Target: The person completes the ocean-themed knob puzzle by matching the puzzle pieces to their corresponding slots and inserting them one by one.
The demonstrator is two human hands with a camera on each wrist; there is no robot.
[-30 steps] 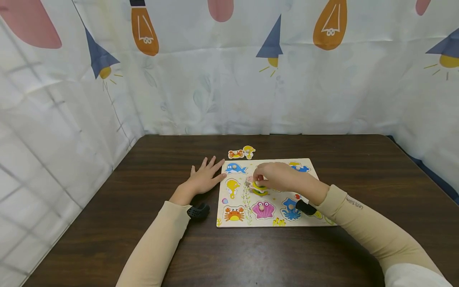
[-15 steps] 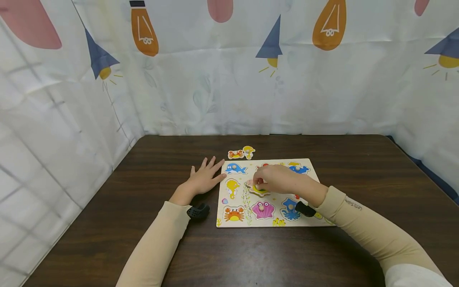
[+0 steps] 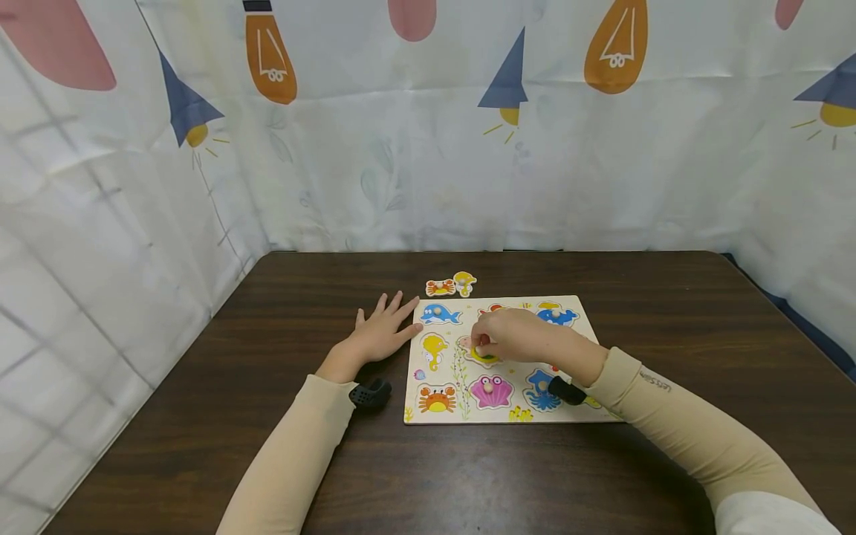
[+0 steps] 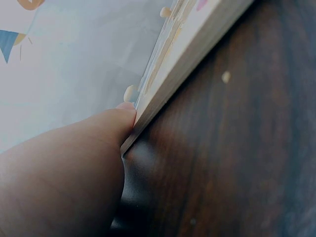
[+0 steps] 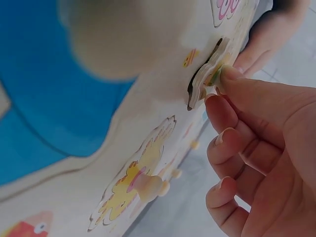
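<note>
A wooden peg puzzle board (image 3: 468, 417) with sea animals lies flat on the dark table. My right hand (image 3: 518, 334) is over its middle, thumb and index finger pinching a yellow-and-green puzzle piece (image 3: 486, 358). In the right wrist view that piece (image 5: 210, 76) is tilted at its recess, one edge standing slightly proud of the board. My left hand (image 3: 377, 334) rests beside the board's left edge, fingers spread; in the left wrist view the thumb (image 4: 116, 121) touches the board's side. Part of the board's right half is hidden under my right forearm.
A crab piece (image 3: 439, 287) and a yellow seahorse piece (image 3: 464, 283) lie on the table behind the board. The pink shell piece (image 3: 491, 391) and blue octopus piece (image 3: 540, 392) sit in the board near my right wrist. A printed curtain (image 3: 428, 178) hangs behind the table.
The yellow-and-green piece has turned and lowered slightly in my right hand, settling closer to the board's surface. My left hand has stayed in place.
</note>
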